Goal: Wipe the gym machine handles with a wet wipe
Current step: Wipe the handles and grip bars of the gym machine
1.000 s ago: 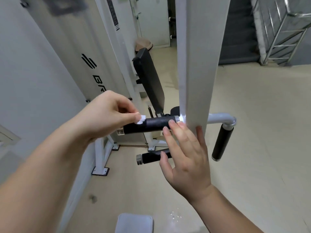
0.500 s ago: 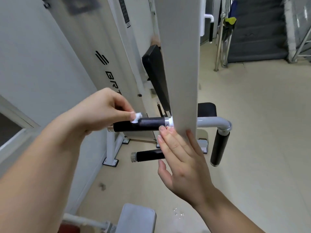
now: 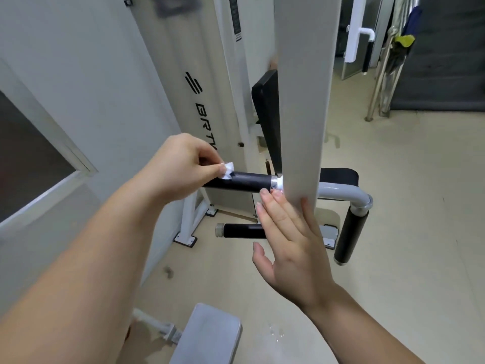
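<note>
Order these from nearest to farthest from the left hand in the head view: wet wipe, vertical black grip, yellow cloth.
1. Wet wipe: pinched in the left hand, on the horizontal handle.
2. Vertical black grip: low on the right, past the white post.
3. Yellow cloth: far back, top right.

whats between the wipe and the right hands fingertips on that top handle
In the head view, only bare black grip of the top handle lies between the wipe and the right hand.

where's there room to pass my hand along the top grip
Free: the grip between the wipe in the left hand and its chrome collar. Crowded: at the post, where the right hand rests flat.
</note>
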